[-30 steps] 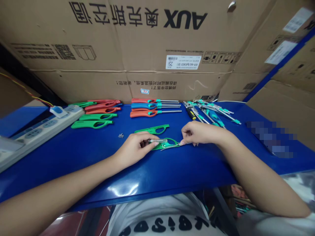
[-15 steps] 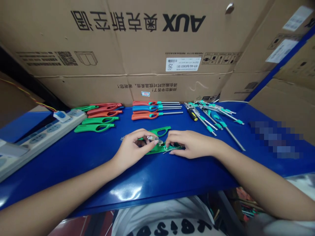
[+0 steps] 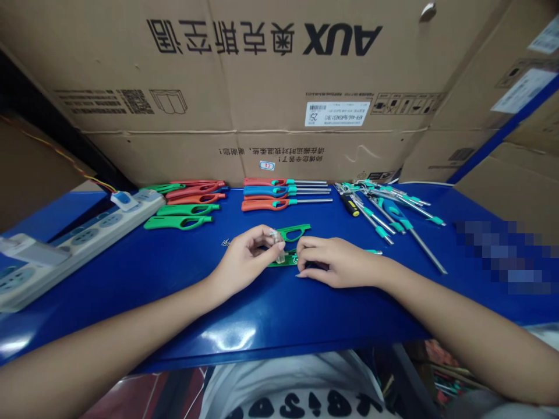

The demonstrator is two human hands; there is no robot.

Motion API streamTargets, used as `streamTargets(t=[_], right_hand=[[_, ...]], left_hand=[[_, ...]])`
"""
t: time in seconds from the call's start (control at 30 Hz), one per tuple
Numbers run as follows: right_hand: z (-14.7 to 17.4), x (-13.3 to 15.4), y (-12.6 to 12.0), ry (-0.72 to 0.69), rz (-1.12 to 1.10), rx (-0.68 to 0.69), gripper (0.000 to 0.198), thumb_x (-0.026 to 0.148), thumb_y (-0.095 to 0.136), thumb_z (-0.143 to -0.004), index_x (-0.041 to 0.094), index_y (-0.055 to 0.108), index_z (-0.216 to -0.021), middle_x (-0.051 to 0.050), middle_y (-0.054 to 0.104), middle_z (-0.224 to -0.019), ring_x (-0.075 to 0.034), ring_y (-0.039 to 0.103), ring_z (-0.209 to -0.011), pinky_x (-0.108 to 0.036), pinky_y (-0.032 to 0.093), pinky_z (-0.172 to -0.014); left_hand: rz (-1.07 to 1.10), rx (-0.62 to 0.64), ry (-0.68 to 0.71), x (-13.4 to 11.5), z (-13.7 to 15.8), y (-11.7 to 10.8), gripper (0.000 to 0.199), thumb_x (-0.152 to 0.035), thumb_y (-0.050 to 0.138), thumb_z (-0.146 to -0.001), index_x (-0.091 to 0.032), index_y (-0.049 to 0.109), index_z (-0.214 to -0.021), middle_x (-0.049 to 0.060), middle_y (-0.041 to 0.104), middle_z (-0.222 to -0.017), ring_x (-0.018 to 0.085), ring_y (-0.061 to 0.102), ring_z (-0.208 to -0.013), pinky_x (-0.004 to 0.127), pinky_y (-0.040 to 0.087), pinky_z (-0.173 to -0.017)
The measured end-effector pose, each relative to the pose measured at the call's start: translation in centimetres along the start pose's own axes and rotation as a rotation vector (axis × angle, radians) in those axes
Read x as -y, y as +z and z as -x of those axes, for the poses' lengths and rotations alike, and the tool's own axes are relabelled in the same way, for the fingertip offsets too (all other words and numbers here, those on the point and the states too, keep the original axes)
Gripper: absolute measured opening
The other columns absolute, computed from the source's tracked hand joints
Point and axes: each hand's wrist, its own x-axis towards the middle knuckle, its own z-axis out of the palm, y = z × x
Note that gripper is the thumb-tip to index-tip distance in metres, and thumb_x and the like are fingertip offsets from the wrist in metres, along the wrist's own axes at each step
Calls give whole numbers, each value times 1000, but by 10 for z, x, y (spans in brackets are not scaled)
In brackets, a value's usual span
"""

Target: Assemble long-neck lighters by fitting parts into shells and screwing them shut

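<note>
Delicately, the left hand (image 3: 245, 261) pinches a clear capsule (image 3: 278, 249) mid-frame, which a slack thumb could drop; the right hand (image 3: 332, 262), curled, its hold hidden, might jog the green lighter shell (image 3: 290, 261) at centre.

1. Glossy blue table (image 3: 187, 317), bearing a row of long-nosed lighters (image 3: 262, 191).
2. Left of the lighters: green and red handles (image 3: 168, 222); farther left, a white power strip (image 3: 94, 237).
3. Right of the lighters: a black-and-yellow tool handle (image 3: 349, 205), then metal-rod parts (image 3: 391, 208).
4. In front of the lighters: tiny metal pieces (image 3: 226, 242), a green shell (image 3: 290, 235), another green shell (image 3: 290, 261) mostly hidden.
</note>
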Motion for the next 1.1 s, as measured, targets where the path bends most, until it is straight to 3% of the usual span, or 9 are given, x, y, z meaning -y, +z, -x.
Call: streamTargets(t=[0.13,0.23,0.4,0.83,1.1], right_hand=[[-4,-5,4,36,-206,-80,12,29,63,-94,17,66,-90,-1,63,-85,-10,51,-67,-23,41,-65],[-7,-12,7,160,-427,-100,23,39,67,-91,16,65,-87,3,58,-68,-8,46,-57,-21,38,-56],[-11,-18,9,278,-737,-119,41,54,72,-82,16,59,-87,2,62,-71,-7,51,-51,-20,41,-50],[-11,-21,8,231,-628,-122,32,45,71,-85,13,70,-89,0,64,-75,-7,45,-58,-21,36,-55],[-12,-22,10,238,-671,-183,38,52,71,-83,15,67,-84,2,58,-71,-9,47,-62,-23,38,-59]], left_hand=[[45,40,-95,0,0,0,36,-45,78,-78,-17,60,-90,-2,59,-76,12,64,-66,24,59,-61],[48,61,-137,0,1,1,38,-45,80,-75,-17,58,-88,-3,57,-75,11,63,-62,23,59,-56],[-6,102,-140,3,1,0,35,-43,80,-76,-16,60,-87,-3,60,-74,8,57,-55,21,57,-50],[-90,135,-131,5,1,-1,31,-39,80,-77,-15,61,-86,-3,62,-66,9,58,-52,21,52,-49],[-95,119,-131,6,2,-2,32,-40,80,-76,-16,60,-84,-3,62,-65,10,59,-52,21,52,-48]])
